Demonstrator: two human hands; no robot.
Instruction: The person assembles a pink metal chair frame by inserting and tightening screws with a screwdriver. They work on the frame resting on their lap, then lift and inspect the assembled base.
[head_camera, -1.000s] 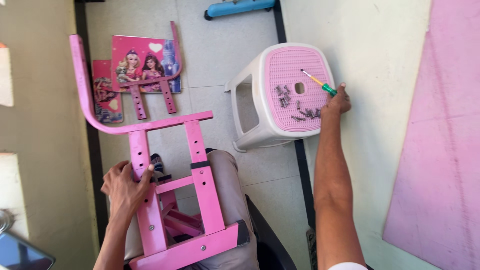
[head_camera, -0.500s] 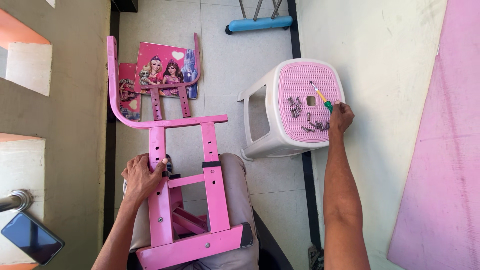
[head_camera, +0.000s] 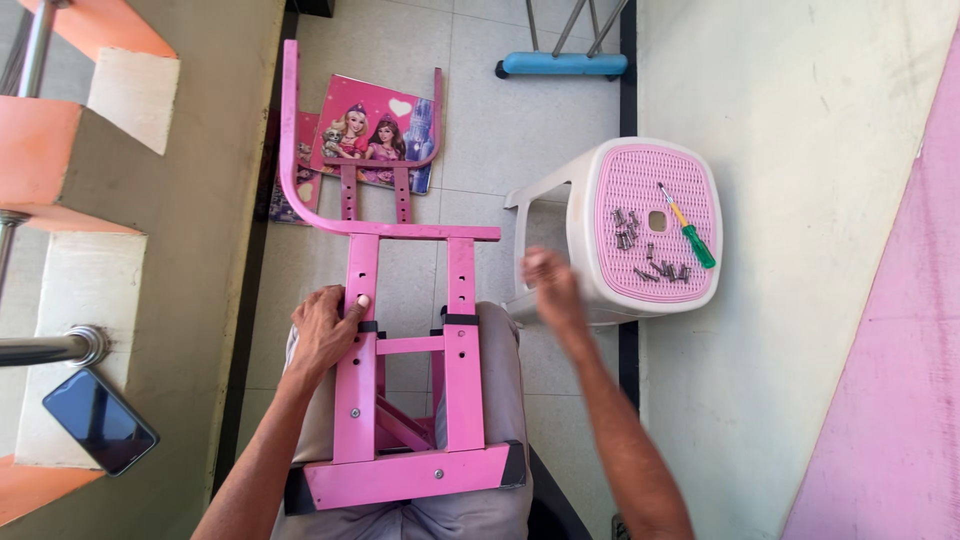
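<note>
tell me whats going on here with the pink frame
A seated person steadies a pink metal frame across their lap, the left hand gripping one of its upright bars. The right hand is in mid-air between the frame and a plastic stool; whether it holds anything is unclear. A green-handled screwdriver and loose screws lie on the stool.

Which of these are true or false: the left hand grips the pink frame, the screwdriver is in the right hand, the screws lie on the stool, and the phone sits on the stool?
1. The left hand grips the pink frame. True.
2. The right hand holds the screwdriver. False: it lies on the stool.
3. The screws lie on the stool. True.
4. The phone sits on the stool. False: it rests on a ledge at the left.
</note>
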